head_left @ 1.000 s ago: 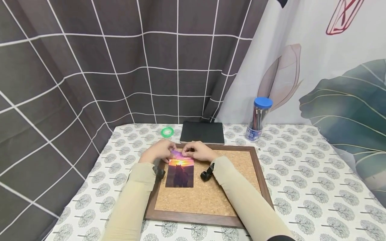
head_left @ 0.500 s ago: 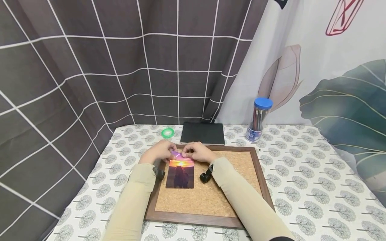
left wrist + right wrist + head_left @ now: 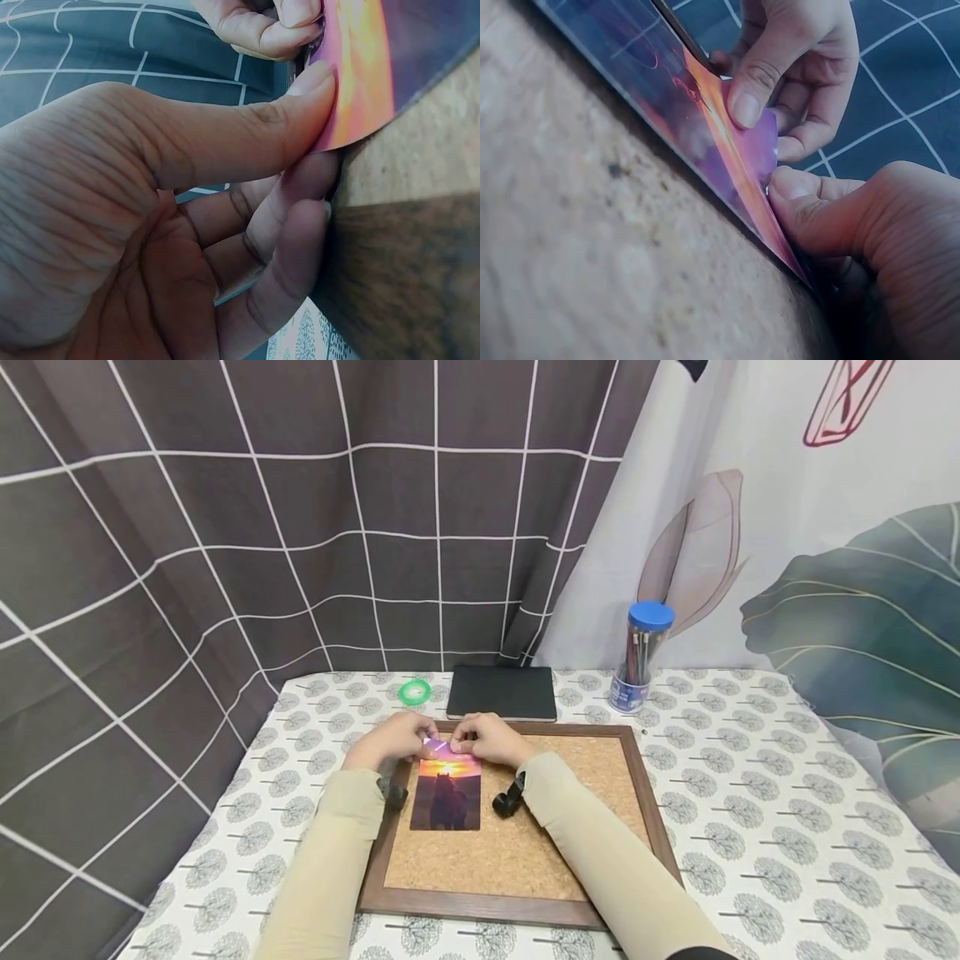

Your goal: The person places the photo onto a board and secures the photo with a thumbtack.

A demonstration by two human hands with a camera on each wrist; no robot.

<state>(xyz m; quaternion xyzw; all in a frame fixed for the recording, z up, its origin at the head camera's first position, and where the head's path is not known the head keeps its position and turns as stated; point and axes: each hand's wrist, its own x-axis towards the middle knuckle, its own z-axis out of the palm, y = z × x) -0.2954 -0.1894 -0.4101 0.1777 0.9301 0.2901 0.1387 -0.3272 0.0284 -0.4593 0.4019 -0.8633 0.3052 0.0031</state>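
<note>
A photo print point(image 3: 446, 797) of a dark horse against an orange and purple sunset lies over the upper left of a cork board point(image 3: 525, 852) with a brown wooden frame. At the print's top left edge, my left hand point(image 3: 393, 741) pinches it, thumb point(image 3: 300, 112) on the picture side and fingers beneath. My right hand point(image 3: 495, 741) pinches the top edge farther right. In the right wrist view, the print point(image 3: 739, 150) bends up along its purple end between both hands. What lies under the pinched edge is hidden.
Behind the board lies a black notebook point(image 3: 502, 692), with a green ring-shaped roll point(image 3: 414, 692) to its left. A clear blue-lidded tube of pencils point(image 3: 640, 657) stands at the back right. Tree-patterned cloth point(image 3: 757, 793) covers the table, and a grid-patterned curtain point(image 3: 300, 527) hangs behind.
The print's purple top end looks less folded than before and more in line with the rest. Both hands stay at the top edge with only slight finger movement.
</note>
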